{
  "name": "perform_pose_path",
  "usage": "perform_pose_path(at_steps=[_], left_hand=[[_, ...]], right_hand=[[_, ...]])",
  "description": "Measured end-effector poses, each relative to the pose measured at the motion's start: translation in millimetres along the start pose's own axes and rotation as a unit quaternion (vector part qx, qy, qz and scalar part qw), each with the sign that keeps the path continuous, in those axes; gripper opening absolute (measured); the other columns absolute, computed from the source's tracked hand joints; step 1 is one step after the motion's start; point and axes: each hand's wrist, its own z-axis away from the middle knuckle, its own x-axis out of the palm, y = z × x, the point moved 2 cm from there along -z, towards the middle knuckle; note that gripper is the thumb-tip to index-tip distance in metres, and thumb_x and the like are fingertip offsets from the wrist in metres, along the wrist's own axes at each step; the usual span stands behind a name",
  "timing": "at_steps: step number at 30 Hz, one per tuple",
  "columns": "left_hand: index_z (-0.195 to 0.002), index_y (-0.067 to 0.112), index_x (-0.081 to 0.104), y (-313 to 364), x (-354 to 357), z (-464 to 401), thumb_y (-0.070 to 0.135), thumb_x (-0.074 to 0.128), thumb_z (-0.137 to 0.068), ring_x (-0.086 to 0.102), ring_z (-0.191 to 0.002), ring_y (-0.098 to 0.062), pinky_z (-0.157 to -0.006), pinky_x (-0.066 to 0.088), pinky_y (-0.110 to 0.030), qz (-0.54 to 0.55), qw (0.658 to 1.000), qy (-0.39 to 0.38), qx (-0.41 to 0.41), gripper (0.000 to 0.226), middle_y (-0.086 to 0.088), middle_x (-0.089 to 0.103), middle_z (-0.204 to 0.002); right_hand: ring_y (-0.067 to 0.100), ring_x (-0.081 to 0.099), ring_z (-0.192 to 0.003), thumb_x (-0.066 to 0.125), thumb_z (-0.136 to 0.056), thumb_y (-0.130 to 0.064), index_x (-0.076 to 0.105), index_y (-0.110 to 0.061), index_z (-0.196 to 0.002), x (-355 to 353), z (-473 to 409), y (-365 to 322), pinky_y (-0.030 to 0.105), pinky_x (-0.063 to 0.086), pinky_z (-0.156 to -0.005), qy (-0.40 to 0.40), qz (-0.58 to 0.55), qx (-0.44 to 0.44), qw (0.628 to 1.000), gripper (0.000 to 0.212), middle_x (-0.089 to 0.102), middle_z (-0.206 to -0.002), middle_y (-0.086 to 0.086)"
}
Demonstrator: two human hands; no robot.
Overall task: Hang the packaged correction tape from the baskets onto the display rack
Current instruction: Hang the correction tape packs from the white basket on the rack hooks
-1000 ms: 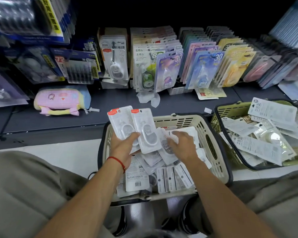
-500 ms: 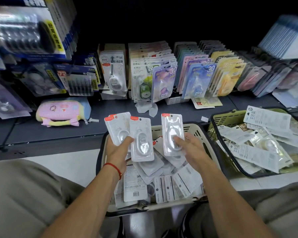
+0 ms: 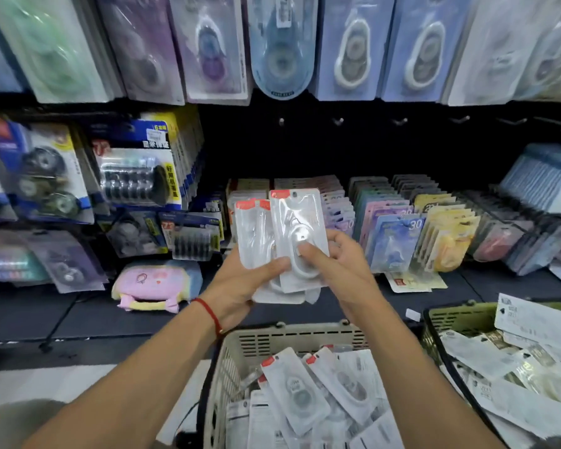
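We hold the fanned correction tape packs [image 3: 280,241] upright, thumbs of left hand [image 3: 240,286] and right hand [image 3: 344,270] pinching their lower halves, hang-holes topmost, directly below the bare hooks [image 3: 337,121].

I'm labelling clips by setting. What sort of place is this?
Most likely the stationery aisle of a shop. Packaged correction tapes hang in rows on a display rack with bare hooks, more packs stand in rows on the shelf, and baskets of packs sit below.
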Motion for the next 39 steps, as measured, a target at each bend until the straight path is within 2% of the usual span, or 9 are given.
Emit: perform_pose_path(at_steps=[6, 12, 17, 22, 27, 30, 32, 35, 39], left_hand=[[-0.135, 0.027, 0.062, 58.7, -53.5, -19.5, 0.023, 0.099, -0.065, 0.072, -0.118, -0.025, -0.100, 0.058, -0.048, -0.094, 0.985, 0.140, 0.045, 0.079, 0.000, 0.077, -0.123], [-0.118, 0.052, 0.066, 73.5, -70.5, -28.9, 0.042, 0.094, -0.060, 0.073, -0.108, -0.006, -0.095, 0.056, -0.037, -0.143, 0.962, 0.193, 0.134, 0.065, 0.015, 0.076, -0.117], [-0.127, 0.045, 0.061, 75.3, -68.1, -35.7, 0.043, 0.093, -0.058, 0.071, -0.112, -0.005, -0.097, 0.056, -0.036, -0.127, 0.954, 0.211, 0.167, 0.076, 0.017, 0.074, -0.121], [-0.136, 0.036, 0.059, 78.7, -61.1, -40.6, 0.036, 0.092, -0.066, 0.070, -0.117, -0.011, -0.102, 0.054, -0.041, -0.112, 0.954, 0.194, 0.200, 0.077, 0.011, 0.073, -0.127], [-0.138, 0.029, 0.059, 69.5, -50.7, -51.8, 0.012, 0.092, -0.078, 0.072, -0.118, -0.019, -0.104, 0.055, -0.053, -0.045, 0.967, 0.185, 0.168, 0.071, 0.003, 0.075, -0.127], [-0.142, 0.025, 0.056, 67.0, -43.1, -58.0, 0.008, 0.085, -0.084, 0.071, -0.120, -0.026, -0.104, 0.054, -0.060, -0.008, 0.977, 0.149, 0.151, 0.067, -0.004, 0.073, -0.130], [-0.146, 0.023, 0.052, 65.8, -35.6, -60.9, 0.015, 0.085, -0.087, 0.068, -0.125, -0.031, -0.105, 0.053, -0.062, 0.007, 0.984, 0.110, 0.140, 0.069, -0.008, 0.070, -0.136], [-0.149, 0.025, 0.047, 63.9, -25.5, -63.3, 0.026, 0.082, -0.088, 0.067, -0.127, -0.034, -0.100, 0.056, -0.062, 0.040, 0.987, 0.081, 0.129, 0.071, -0.008, 0.067, -0.140], [-0.152, 0.026, 0.046, 66.8, -24.5, -62.2, 0.035, 0.060, -0.098, 0.066, -0.129, -0.034, -0.098, 0.056, -0.063, 0.038, 0.987, 0.076, 0.138, 0.056, -0.008, 0.065, -0.144]], right_hand=[[-0.007, 0.070, -0.088, 0.076, -0.084, -0.040, 0.057, -0.037, -0.113, 22.7, -48.5, -49.7, 0.014, 0.052, -0.064, 0.024, 0.080, -0.099, 0.992, 0.035, 0.073, -0.102, -0.021], [-0.005, 0.069, -0.092, 0.070, -0.084, -0.047, 0.058, -0.033, -0.117, 36.5, -88.2, -71.7, 0.023, 0.050, -0.074, 0.062, 0.081, -0.138, 0.985, 0.038, 0.069, -0.112, -0.016], [0.006, 0.071, -0.095, 0.071, -0.097, -0.037, 0.062, -0.026, -0.122, 33.7, -105.1, -67.7, 0.026, 0.052, -0.075, 0.096, 0.112, -0.137, 0.980, 0.028, 0.073, -0.108, -0.010], [-0.004, 0.070, -0.092, 0.069, -0.099, -0.042, 0.065, -0.030, -0.124, 31.6, -115.8, -65.6, 0.015, 0.050, -0.069, 0.106, 0.176, -0.158, 0.966, 0.028, 0.074, -0.105, -0.017], [0.023, 0.057, -0.131, 0.051, -0.106, -0.050, 0.034, -0.018, -0.161, 29.0, -126.2, -69.3, 0.038, 0.049, -0.100, 0.088, 0.304, -0.089, 0.944, 0.066, 0.057, -0.145, 0.002], [0.004, 0.062, -0.117, 0.057, -0.097, -0.063, 0.055, -0.032, -0.142, 30.9, -105.4, -62.5, 0.029, 0.053, -0.096, -0.007, 0.240, -0.114, 0.964, 0.055, 0.064, -0.124, -0.019], [0.000, 0.066, -0.108, 0.060, -0.085, -0.073, 0.063, -0.039, -0.129, 37.2, -90.4, -57.9, 0.027, 0.056, -0.094, -0.072, 0.225, -0.114, 0.965, 0.056, 0.070, -0.115, -0.019], [0.001, 0.068, -0.098, 0.073, -0.088, -0.060, 0.066, -0.038, -0.120, 40.3, -85.5, -51.6, 0.019, 0.056, -0.083, -0.080, 0.226, -0.144, 0.960, 0.039, 0.074, -0.109, -0.021], [-0.001, 0.070, -0.099, 0.080, -0.090, -0.045, 0.061, -0.034, -0.117, 32.3, -83.8, -50.5, 0.023, 0.058, -0.081, -0.072, 0.168, -0.130, 0.975, 0.035, 0.073, -0.108, -0.022]])
